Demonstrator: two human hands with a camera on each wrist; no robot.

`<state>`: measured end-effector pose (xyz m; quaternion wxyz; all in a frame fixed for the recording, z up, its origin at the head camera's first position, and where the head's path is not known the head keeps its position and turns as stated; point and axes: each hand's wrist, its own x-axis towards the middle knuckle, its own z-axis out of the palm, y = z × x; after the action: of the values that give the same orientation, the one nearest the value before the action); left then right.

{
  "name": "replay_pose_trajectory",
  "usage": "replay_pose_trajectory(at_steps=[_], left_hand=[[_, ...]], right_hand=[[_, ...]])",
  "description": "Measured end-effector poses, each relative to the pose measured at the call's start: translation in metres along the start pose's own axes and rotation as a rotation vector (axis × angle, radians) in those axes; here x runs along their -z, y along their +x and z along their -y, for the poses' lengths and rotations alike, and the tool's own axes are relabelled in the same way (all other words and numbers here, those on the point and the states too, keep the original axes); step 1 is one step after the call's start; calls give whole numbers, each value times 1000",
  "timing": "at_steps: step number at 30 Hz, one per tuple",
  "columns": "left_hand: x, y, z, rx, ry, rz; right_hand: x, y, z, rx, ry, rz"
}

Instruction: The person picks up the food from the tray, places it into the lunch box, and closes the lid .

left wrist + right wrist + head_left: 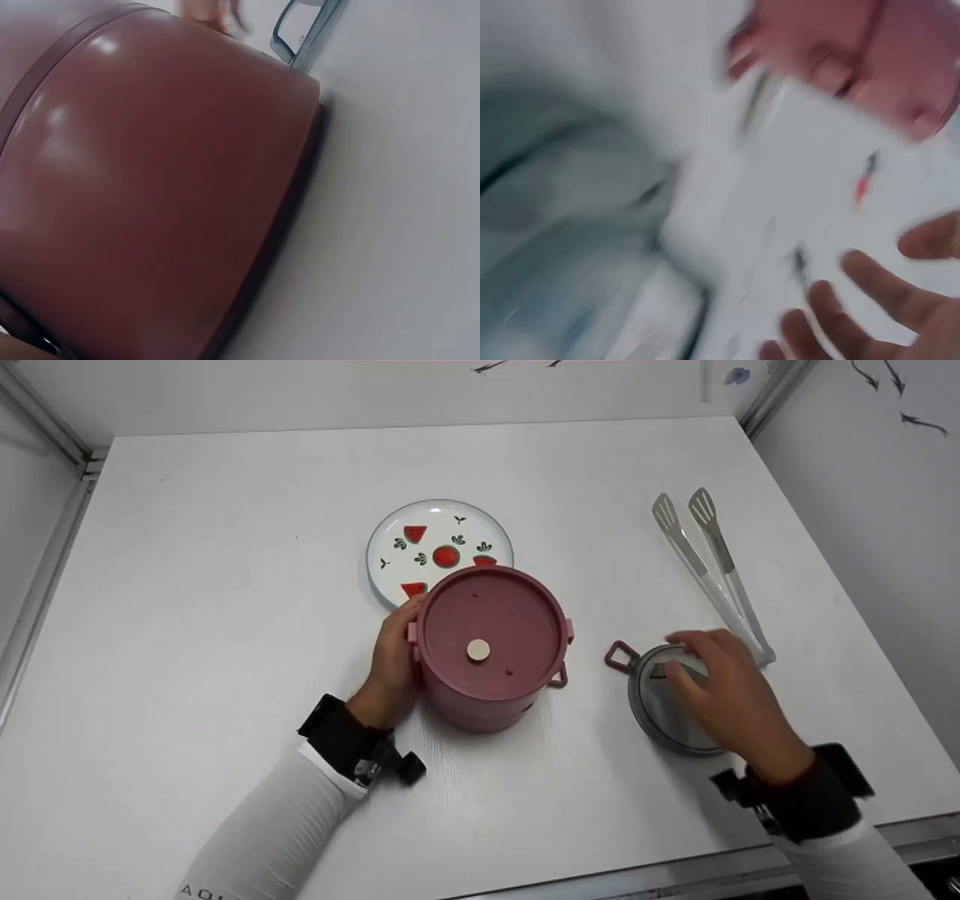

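Observation:
A pink lidded container [491, 622] with side clips and a round cream button on its lid stands upright in the middle of the table. My left hand [394, 660] grips its left side, the fingers partly hidden behind it. In the left wrist view the reddish wall of the container [165, 172] fills most of the picture. To the right, a small round grey pot [649, 709] has a looped reddish handle. My right hand [724, 690] hovers over this pot with its thumb and fingers apart. In the right wrist view the fingers [881, 292] are spread and hold nothing.
Behind the container, partly covered by it, lies a white plate [397, 555] with watermelon pictures. A pair of tongs [716, 577] with slotted ends lies spread beyond the grey pot. White walls border the table [225, 547] at the back and sides.

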<state>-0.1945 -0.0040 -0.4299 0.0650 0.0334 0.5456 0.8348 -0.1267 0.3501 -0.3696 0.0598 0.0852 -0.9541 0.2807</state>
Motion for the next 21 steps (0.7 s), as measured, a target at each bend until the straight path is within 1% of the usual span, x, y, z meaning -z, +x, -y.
replay_pose_trajectory(at_steps=[1, 2, 4, 6, 8, 10, 11, 13, 14, 16, 17, 18, 19, 20, 21], left_hand=[[0, 0, 0, 2, 4, 9], [1, 1, 1, 5, 9, 8], [2, 1, 1, 12, 18, 8], [2, 2, 2, 12, 26, 12], [2, 1, 1, 7, 26, 10], [2, 1, 1, 4, 23, 4], [1, 1, 1, 5, 17, 2], [1, 1, 1, 6, 8, -1], [0, 1, 1, 7, 7, -3], [0, 2, 1, 6, 2, -1], [0, 2, 1, 5, 0, 0], [0, 1, 1, 4, 2, 0], [0, 1, 1, 3, 7, 0], [1, 1, 1, 3, 11, -1], [1, 1, 1, 4, 13, 0]], right_hand=[[5, -8, -14, -58, -105, 24], [7, -13, -23, -100, -150, 65], [7, -19, -37, -145, -199, 127], [7, -21, -45, -166, -182, 173], [7, -19, -48, -174, -145, 211], [9, -15, -48, -170, -97, 220], [10, -12, -47, -168, -78, 211], [15, -5, -41, -179, -45, 161], [18, 0, -37, -186, -30, 116], [24, 11, -22, -191, 11, -10], [26, 18, -13, -182, 38, -88], [27, 25, -2, -160, 75, -167], [27, 32, 10, -114, 110, -242], [25, 39, 23, -55, 140, -306], [23, 46, 37, 21, 165, -351]])
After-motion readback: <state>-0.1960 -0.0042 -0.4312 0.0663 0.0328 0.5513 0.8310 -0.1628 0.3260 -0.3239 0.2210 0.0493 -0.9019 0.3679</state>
